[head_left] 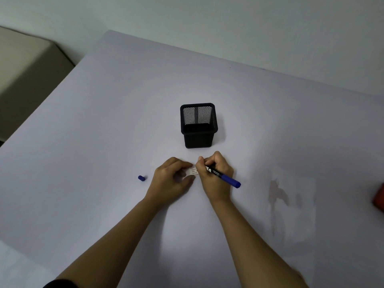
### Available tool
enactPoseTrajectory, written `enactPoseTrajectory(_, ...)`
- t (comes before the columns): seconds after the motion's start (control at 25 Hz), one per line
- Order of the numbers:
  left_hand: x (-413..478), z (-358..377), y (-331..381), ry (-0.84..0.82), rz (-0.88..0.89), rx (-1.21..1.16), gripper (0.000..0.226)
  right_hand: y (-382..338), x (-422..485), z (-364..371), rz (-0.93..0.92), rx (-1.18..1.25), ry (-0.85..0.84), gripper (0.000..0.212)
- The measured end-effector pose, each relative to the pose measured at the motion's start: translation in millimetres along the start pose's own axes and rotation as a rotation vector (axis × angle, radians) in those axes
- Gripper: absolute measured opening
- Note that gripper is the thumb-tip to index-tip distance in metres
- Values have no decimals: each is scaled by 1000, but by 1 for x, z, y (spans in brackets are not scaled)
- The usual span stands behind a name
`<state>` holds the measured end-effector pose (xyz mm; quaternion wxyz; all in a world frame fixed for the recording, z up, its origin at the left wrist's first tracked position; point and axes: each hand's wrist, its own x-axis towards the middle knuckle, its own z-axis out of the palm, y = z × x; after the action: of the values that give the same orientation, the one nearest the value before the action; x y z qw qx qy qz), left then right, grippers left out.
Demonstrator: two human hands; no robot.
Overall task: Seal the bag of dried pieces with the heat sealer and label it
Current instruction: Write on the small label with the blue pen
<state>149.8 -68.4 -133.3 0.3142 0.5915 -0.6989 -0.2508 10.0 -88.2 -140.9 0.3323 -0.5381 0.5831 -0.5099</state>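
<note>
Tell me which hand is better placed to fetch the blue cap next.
Left. The left hand is beside the cap and only holds the label; the right hand grips the marker.

A single head-worn camera is looking forward and steeply down across the counter (pixel 104 132), sitting close above the left hand (pixel 170 179) and right hand (pixel 216 175), with the wall (pixel 207 21) closing the far edge.

left forearm (pixel 116 235) bare, right forearm (pixel 249 235) bare; black sleeve (pixel 60 284) at left elbow.
</note>
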Motion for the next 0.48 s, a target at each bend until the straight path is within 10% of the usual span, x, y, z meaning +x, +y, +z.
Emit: enactPoseTrajectory(0.48, -8, 3, -4, 109, 23, 136, 29, -2, 1, -2, 157, 36, -79, 32)
